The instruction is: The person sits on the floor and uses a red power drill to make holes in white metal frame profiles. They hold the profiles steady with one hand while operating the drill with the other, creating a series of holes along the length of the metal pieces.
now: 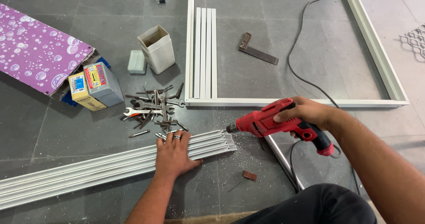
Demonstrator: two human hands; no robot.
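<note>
We press our left hand [173, 154] flat, fingers spread, on the white aluminium channel [106, 166] lying across the grey floor [66, 131]. Our right hand [305, 112] is wrapped around the red drill [276, 123], its bit just beside the channel's cut end, where metal shavings [245, 137] lie scattered. Just beyond the left hand sits a heap of spanners and bits [155, 109]. Behind it stands an open white carton [157, 48]; we cannot see its contents. Two small boxes [95, 86] lean against a purple bubble-patterned panel [37, 51]. A white frame [292, 102] borders bare floor, where a try square [258, 50] and the cord [301, 33] lie.
</note>
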